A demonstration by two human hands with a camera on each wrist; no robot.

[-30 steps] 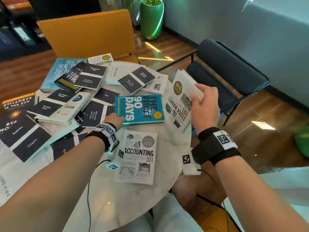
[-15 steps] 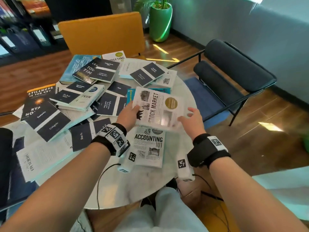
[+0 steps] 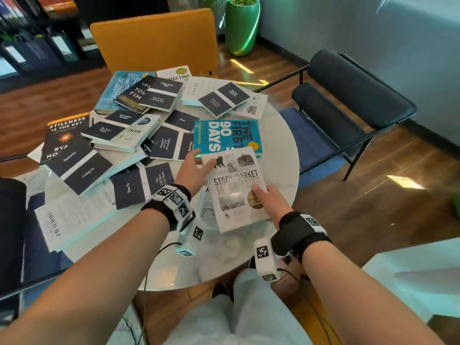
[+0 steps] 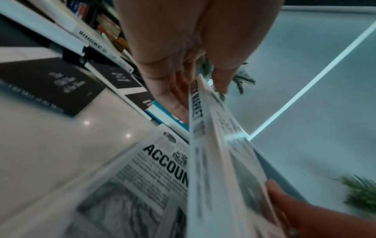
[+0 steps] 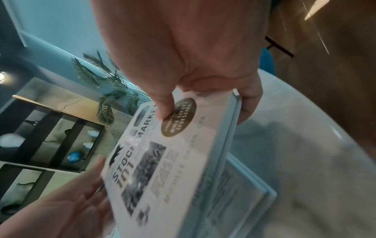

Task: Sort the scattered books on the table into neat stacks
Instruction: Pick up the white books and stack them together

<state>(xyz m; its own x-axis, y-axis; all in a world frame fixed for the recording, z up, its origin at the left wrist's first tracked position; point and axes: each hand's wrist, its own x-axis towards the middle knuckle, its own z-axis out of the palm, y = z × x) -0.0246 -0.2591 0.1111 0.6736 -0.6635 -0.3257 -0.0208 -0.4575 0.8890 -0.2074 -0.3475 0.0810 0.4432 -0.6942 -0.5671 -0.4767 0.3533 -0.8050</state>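
Note:
The white Stock Market 101 book (image 3: 236, 195) hangs tilted just above the Accounting 101 book (image 4: 162, 162), which lies on the round white table (image 3: 278, 145) near me and is mostly covered in the head view. My right hand (image 3: 263, 195) grips its right edge, thumb on the gold seal (image 5: 179, 117) and fingers underneath. My left hand (image 3: 199, 163) pinches its far left corner, thumb over the cover and fingers below. The blue First 90 Days book (image 3: 224, 138) lies flat just beyond.
Several dark navy and white books (image 3: 159, 143) lie scattered and overlapping across the left and far half of the table. An orange chair (image 3: 154, 41) stands behind it, a dark chair (image 3: 348, 95) to the right and a green planter (image 3: 241, 26) beyond.
My right hand carried the Stock Market book in from the table's right edge. My left hand left the table and took its other side. The book turned title toward me and came down over Accounting 101.

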